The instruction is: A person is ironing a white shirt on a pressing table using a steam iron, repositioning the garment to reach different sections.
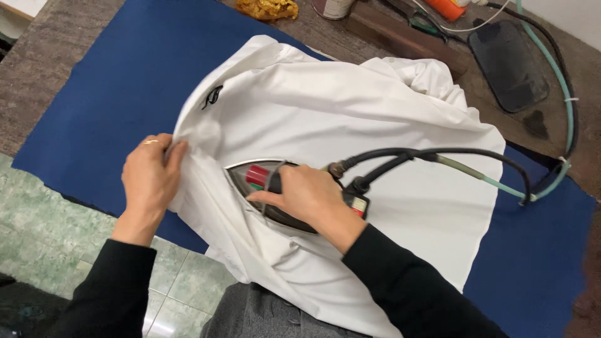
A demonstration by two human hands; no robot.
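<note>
The right hand [307, 195] wraps its fingers around the handle of one steam iron [275, 194], sole down on one white shirt [350, 125]. Left of the iron, the left hand [149, 175] pinches the shirt's edge taut over one blue pad [113, 94]. Lingering could scorch cloth; the one trailing hose [438, 156] might drag new creases.

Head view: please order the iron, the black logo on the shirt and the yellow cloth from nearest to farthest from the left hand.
From the left hand:
1. Black logo, just above, on the shirt.
2. Iron, to its right, under the right hand.
3. Yellow cloth, at the table's far edge.
</note>
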